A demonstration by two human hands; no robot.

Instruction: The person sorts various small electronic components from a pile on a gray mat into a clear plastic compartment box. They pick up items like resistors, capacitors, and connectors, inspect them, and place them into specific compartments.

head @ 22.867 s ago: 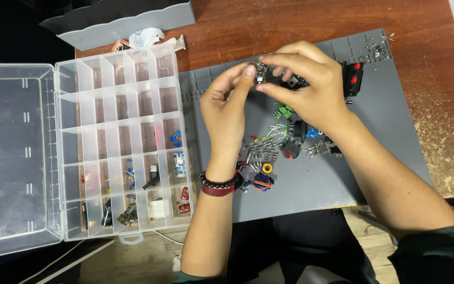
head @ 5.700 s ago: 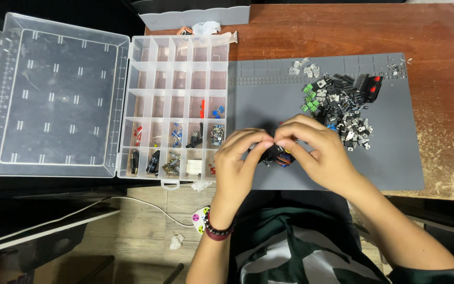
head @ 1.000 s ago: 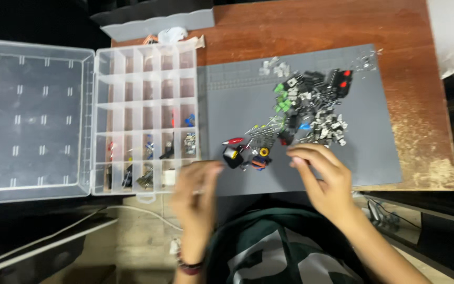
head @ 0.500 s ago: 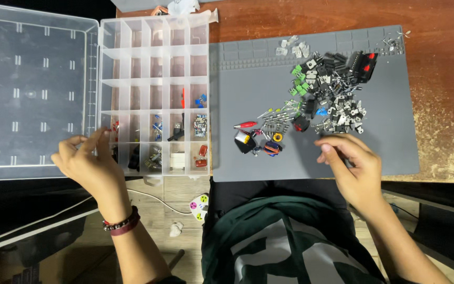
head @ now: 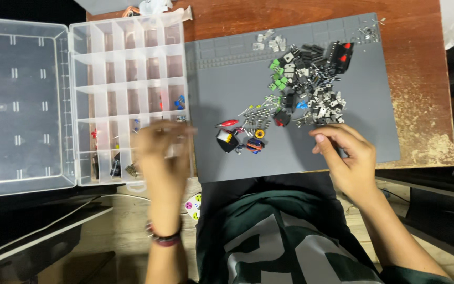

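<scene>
Head view: your left hand [head: 164, 150], blurred so its grip can't be told, hovers over the organizer's [head: 127, 63] near-right compartments, while your right hand [head: 345, 155], fingers loosely curled and empty, rests just near of the parts pile [head: 306, 97].

An electronics hobby bench, by the look of it: a worn wooden desk [head: 300, 21] carries a grey soldering mat [head: 227, 89] strewn with small components [head: 306, 94], and beside it lies an open clear compartment organiser [head: 127, 68] holding sorted parts.
</scene>
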